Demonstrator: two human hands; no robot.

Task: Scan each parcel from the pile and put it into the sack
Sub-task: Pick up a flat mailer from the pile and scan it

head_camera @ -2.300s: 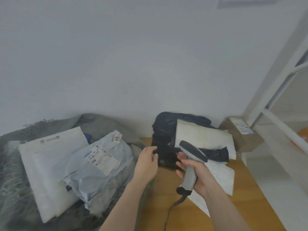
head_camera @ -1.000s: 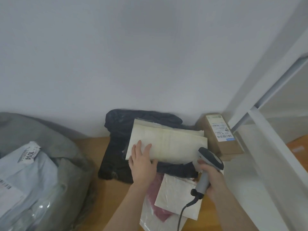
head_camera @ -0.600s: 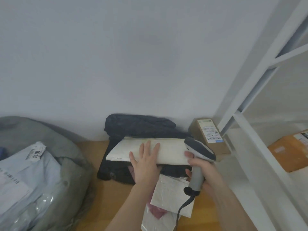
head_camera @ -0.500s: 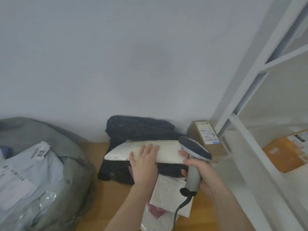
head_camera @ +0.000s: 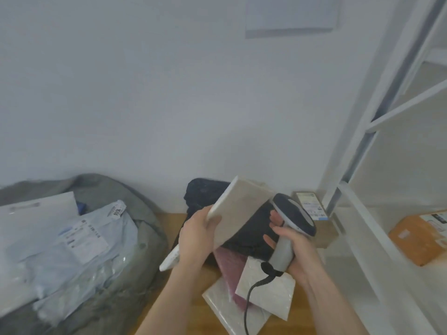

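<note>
The bulging grey fabric sack (head_camera: 101, 281) lay left, already holding plastic mailers; one tag (head_camera: 117, 210) read "1014". The left hand (head_camera: 197, 238) gripped a flat cream padded envelope (head_camera: 238, 210), tilted above the pile, with no label facing up, so scanning could fail. The right hand (head_camera: 294, 247) clasped the grey handheld scanner (head_camera: 291, 224).

Plain white wall (head_camera: 169, 93); wooden floor (head_camera: 300, 317); white shelving (head_camera: 387, 117) at right.
</note>
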